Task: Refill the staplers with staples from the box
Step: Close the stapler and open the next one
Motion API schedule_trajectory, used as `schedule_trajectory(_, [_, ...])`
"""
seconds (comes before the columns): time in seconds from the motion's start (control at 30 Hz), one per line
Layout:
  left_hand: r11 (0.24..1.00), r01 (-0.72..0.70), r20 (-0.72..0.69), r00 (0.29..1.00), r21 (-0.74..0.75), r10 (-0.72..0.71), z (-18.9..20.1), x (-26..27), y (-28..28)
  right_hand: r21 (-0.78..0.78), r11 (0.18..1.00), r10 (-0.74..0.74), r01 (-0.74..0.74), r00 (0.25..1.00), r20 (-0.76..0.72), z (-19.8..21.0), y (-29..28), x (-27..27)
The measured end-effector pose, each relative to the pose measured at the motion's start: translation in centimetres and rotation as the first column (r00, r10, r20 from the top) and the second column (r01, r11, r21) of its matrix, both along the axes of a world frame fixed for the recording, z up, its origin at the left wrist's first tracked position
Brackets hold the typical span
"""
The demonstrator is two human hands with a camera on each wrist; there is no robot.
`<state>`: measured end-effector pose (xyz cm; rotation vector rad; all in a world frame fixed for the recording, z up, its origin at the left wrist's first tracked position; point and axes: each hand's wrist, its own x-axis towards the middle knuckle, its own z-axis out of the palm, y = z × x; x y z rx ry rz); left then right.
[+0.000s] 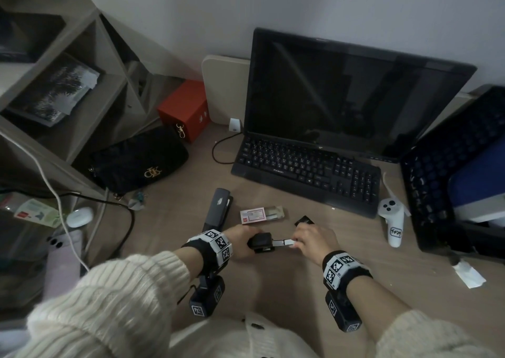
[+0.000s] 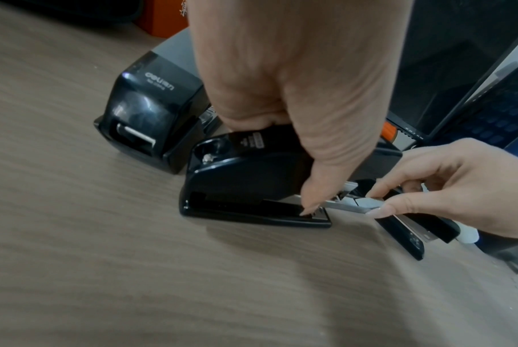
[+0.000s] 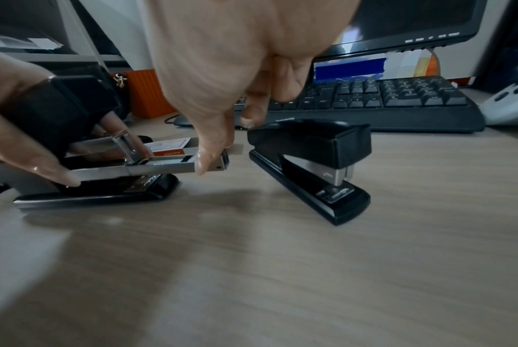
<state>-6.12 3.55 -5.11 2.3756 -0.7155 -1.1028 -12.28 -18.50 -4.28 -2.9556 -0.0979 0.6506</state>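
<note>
Three staplers sit on the wooden surface (image 1: 177,221), and the risks run from left to right across them. Farthest left, the large stapler (image 1: 217,209) lies untouched beside the left wrist; a sweep of that forearm could knock it out of line. Next, the left hand (image 1: 240,241) is clenched around the body of the small stapler (image 2: 251,178), pressing its base to the surface with a fingertip down at the front of the channel. That fingertip is the first hazard: if the tray snaps home, it may be pinched.

Between the hands, the metal magazine tray (image 3: 174,164) projects from the stapler's front. The right hand (image 1: 314,238) pinches its outer end between thumb and finger (whether a strip of staples already lies in it cannot be told from these views). Pushed at a slant, the tray would likely jam on its rails, or any strip inside could ride up and break apart.

Behind the hands, the staple box (image 1: 253,215) rests with its inner sleeve slid partly out; a careless reach might spill it. Rightmost, the third stapler (image 3: 311,164) stands just beside the right hand's knuckles, and a quick withdrawal could shove it toward the keyboard (image 1: 308,171).
</note>
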Motion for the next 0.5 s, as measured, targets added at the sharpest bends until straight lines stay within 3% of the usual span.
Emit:
schedule_trajectory(0.23, [1.000,0.001,0.006,1.000,0.003,-0.001,0.2,0.0,0.0,0.000,0.998,-0.056,0.056,0.998,-0.027,-0.6,0.5,-0.1])
schedule_trajectory(0.5, [1.000,-0.025,-0.030,0.999,0.003,0.025,0.0,0.2,0.1,0.204,0.934,-0.285,0.293,0.956,-0.069,-1.3,0.3,-0.8])
